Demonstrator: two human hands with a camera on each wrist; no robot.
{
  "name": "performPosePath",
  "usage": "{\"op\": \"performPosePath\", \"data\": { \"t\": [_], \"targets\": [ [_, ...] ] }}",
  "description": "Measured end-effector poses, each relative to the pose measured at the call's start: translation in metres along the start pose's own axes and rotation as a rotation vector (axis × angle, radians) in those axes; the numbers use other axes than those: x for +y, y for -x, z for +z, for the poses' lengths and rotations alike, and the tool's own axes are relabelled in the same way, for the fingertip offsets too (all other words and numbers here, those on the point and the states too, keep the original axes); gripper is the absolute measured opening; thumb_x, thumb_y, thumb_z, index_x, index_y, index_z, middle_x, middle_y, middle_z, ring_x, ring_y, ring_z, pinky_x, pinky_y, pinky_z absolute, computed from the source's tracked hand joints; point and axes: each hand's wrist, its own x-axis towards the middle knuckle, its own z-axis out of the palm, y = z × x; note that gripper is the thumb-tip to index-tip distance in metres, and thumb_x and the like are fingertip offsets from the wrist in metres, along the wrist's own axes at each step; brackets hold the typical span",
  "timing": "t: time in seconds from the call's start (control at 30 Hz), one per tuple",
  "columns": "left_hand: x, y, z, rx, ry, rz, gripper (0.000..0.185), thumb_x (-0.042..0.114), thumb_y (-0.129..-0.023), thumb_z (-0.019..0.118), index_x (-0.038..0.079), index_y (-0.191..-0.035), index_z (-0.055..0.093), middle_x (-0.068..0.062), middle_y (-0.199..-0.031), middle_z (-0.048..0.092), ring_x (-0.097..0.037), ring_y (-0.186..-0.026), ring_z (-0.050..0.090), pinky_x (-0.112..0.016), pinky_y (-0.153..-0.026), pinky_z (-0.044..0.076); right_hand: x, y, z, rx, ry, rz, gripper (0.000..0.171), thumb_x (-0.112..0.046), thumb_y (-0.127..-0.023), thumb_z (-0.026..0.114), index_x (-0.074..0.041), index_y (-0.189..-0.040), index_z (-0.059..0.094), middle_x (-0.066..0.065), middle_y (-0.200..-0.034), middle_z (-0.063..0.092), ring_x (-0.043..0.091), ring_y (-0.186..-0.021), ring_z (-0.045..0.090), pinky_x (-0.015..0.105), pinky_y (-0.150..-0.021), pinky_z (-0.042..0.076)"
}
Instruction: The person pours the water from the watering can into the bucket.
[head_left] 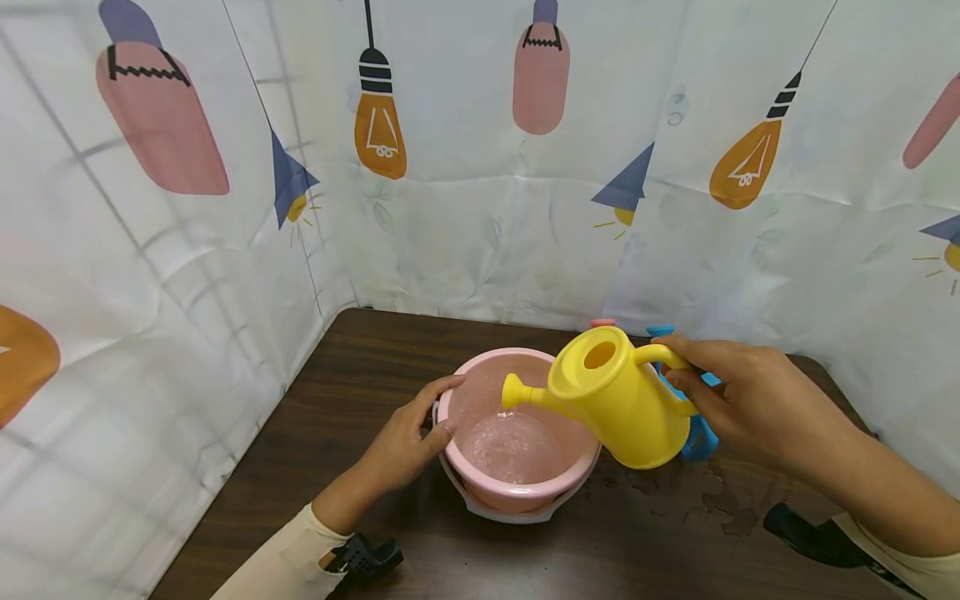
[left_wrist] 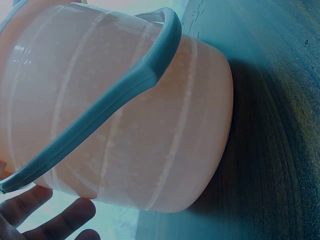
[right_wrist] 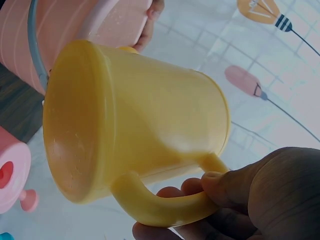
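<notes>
A pink bucket (head_left: pixel 517 492) with a pale handle (left_wrist: pixel 100 115) folded down stands on the dark wooden table (head_left: pixel 337 400); water lies in its bottom. My left hand (head_left: pixel 438 408) rests against the bucket's left side, thumb along the rim, and its lower fingers (left_wrist: pixel 50 215) look fairly straight. My right hand (head_left: pixel 675 371) grips the handle of a yellow watering can (head_left: pixel 615 400). The can is tilted left, its spout over the bucket's water. From the right wrist, the can's base (right_wrist: pixel 75 130) and handle show, with fingers (right_wrist: pixel 170 192) curled round the handle.
A blue toy (head_left: pixel 701 433) stands behind the yellow can, and a pink watering can (right_wrist: pixel 12 175) is nearby. Wet spots (head_left: pixel 720 508) mark the table at the right. Printed curtains (head_left: pixel 480 208) wall the table on three sides.
</notes>
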Motion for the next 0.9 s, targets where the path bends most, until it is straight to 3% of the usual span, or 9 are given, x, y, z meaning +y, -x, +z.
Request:
{"op": "performPosePath", "data": {
  "t": [0.9],
  "targets": [
    [0.0007,0.0,-0.0001,0.001,0.01,0.006,0.055,0.034,-0.1,0.056,0.024,-0.153,0.044,-0.012,-0.131,0.063,-0.017,-0.099,0.066,-0.035,-0.082,0.054,0.0005,-0.001,0.0003,0.0,0.006,-0.002,0.045,0.003,-0.081,0.082,-0.008,-0.123,0.073,0.008,-0.109,0.075,0.011,-0.073,0.064,0.026,-0.056,0.05]
  ]
}}
